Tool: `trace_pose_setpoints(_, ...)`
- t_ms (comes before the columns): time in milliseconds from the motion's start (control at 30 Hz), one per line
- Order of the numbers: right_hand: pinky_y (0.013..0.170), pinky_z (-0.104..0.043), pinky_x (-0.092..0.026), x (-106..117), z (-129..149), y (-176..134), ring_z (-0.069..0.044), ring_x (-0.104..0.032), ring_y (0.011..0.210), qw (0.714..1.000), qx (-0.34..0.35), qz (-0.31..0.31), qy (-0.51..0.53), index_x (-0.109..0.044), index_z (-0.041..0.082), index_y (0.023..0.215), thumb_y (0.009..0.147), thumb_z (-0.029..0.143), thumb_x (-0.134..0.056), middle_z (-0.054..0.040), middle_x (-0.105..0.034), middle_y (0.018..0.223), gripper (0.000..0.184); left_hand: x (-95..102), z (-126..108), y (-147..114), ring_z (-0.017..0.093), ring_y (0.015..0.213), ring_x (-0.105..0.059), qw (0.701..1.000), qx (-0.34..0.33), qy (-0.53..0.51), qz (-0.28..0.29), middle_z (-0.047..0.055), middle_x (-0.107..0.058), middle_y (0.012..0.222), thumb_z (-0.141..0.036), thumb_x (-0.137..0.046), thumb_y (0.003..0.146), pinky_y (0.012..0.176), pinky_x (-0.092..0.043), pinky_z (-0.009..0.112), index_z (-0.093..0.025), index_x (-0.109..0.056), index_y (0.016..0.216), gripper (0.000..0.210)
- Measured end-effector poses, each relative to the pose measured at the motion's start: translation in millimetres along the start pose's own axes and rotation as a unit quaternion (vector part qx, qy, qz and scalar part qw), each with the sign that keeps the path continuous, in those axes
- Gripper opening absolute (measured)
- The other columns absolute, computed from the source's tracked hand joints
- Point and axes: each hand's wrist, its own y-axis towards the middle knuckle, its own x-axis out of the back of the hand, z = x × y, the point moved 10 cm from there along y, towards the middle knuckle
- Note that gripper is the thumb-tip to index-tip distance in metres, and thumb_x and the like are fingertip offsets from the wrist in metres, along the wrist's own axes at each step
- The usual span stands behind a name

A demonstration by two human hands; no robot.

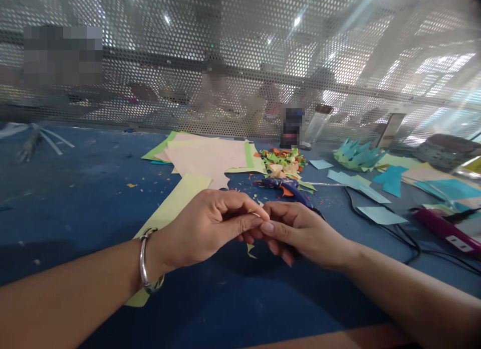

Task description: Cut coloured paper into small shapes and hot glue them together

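Note:
My left hand [214, 221] and my right hand [300, 233] meet above the blue table, thumbs and forefingers pinched together fingertip to fingertip. Between them a thin pale edge of a small piece of paper [256, 214] shows; the fingers cover most of it. A yellow-green paper scrap [250, 249] is visible just below the fingers. Beneath my left wrist and forearm lies a long pale yellow paper strip [180, 203]. Just beyond my right hand is a blue glue gun [300, 194] with an orange trigger.
Behind the hands lie stacked paper sheets [203, 156] and a pile of orange and green cut scraps [283, 161]. At right are a spiky teal paper piece [356, 156], blue paper pieces [381, 215], black cables [398, 233] and a magenta power strip [445, 231]. A perforated metal screen [180, 53] stands behind.

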Motion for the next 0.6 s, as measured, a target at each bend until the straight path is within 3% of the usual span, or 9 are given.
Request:
trace_pose_setpoints(100,0.041,-0.014,-0.044,-3.7,-1.2,0.0,-0.005,-0.051,0.046,1.0,0.0,0.018,0.012,-0.059,0.016,0.093,0.095,0.051,-0.063,0.0025,-0.06,0.068,0.036,-2.2,-0.9,-1.5,0.008,0.067,-0.066,1.0,-0.004,0.009,0.01,-0.002,-0.071,0.072,-0.021,-0.066,0.093,0.067,-0.055,0.017,-0.017,-0.074,0.092,0.009)
trace_pose_setpoints(267,0.041,-0.014,-0.043,-1.4,0.7,1.2,-0.005,-0.05,0.046,1.0,0.001,0.008,0.016,-0.059,0.016,0.089,0.095,0.052,-0.061,0.0028,-0.059,0.067,0.037,-2.0,10.8,-0.9,0.011,0.068,-0.068,0.998,0.048,-0.048,-0.002,0.001,-0.072,0.077,-0.029,-0.066,0.094,0.067,-0.056,0.022,-0.016,-0.069,0.094,0.013)
trace_pose_setpoints(433,0.041,-0.014,-0.04,12.9,16.8,-0.8,-0.004,-0.052,0.045,0.996,0.046,-0.071,-0.034,-0.061,0.017,0.094,0.096,0.048,-0.062,0.0033,-0.06,0.071,0.031,0.7,18.4,1.0,0.015,0.066,-0.071,0.994,0.074,-0.077,-0.011,0.003,-0.076,0.078,-0.036,-0.069,0.092,0.066,-0.057,0.026,-0.02,-0.051,0.132,0.046)
trace_pose_setpoints(600,0.042,-0.015,-0.039,13.8,28.9,-3.6,-0.004,-0.052,0.044,0.989,0.074,-0.1,-0.081,-0.064,0.018,0.1,0.096,0.045,-0.062,0.0031,-0.062,0.072,0.027,-3.7,20.3,0.9,0.017,0.067,-0.072,0.994,0.079,-0.074,0.007,0.003,-0.075,0.078,-0.041,-0.069,0.092,0.063,-0.056,0.024,-0.022,-0.04,0.14,0.059)
